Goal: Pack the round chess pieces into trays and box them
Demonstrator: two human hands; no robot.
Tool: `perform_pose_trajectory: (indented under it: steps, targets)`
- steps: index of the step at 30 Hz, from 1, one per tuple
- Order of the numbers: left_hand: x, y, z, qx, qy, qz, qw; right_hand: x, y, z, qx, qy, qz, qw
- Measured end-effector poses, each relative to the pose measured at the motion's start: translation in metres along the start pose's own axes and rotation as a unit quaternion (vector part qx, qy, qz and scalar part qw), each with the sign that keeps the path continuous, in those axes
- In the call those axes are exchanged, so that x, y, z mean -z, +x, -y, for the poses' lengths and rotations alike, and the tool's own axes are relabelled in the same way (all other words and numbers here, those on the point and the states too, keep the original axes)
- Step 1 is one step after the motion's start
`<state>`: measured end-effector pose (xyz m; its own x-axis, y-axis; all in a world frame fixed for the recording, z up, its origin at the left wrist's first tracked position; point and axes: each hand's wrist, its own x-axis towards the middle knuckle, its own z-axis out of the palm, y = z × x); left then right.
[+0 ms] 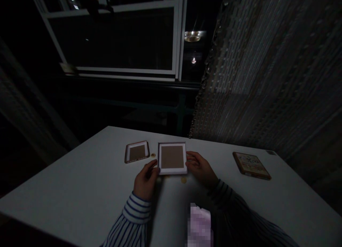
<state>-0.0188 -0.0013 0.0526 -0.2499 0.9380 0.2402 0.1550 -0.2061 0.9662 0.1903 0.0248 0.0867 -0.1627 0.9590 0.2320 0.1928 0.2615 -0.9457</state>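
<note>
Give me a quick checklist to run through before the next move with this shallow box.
1. Left hand on the shallow box: ok, at its left edge.
2. Right hand on it: ok, at its right edge.
3. Open side facing the camera: ok.
4. No disc close by: not ok, a round disc shows just below its near edge.
5. Patterned box apart from both hands: ok, off to the right.
6. Disc's markings: cannot tell, too dim.

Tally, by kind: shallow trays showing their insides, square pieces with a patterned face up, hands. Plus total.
Trays, inside showing: 2 (held tray, tray at left)
Patterned square piece: 1
Hands: 2 (left hand, right hand)
Total: 5
</note>
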Motion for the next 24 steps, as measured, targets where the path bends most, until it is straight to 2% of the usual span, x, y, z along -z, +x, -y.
perform_pose_trajectory:
  steps: [6,12,19,24]
  targets:
    - [-0.011,-0.001,-0.004,-0.011,0.023,-0.003,1.000,0.011,-0.002,-0.007,0.001,0.007,-0.008,1.000]
    - [-0.014,-0.001,-0.008,-0.007,0.033,0.021,0.999,0.016,-0.006,-0.007,-0.007,0.010,-0.023,1.000]
    - [-0.025,-0.001,-0.006,0.000,0.060,0.050,0.997,0.029,-0.011,-0.013,-0.010,0.025,-0.009,1.000]
    - [-0.027,0.001,-0.006,0.009,0.103,0.041,0.994,0.030,-0.010,-0.012,-0.012,0.034,-0.024,0.999]
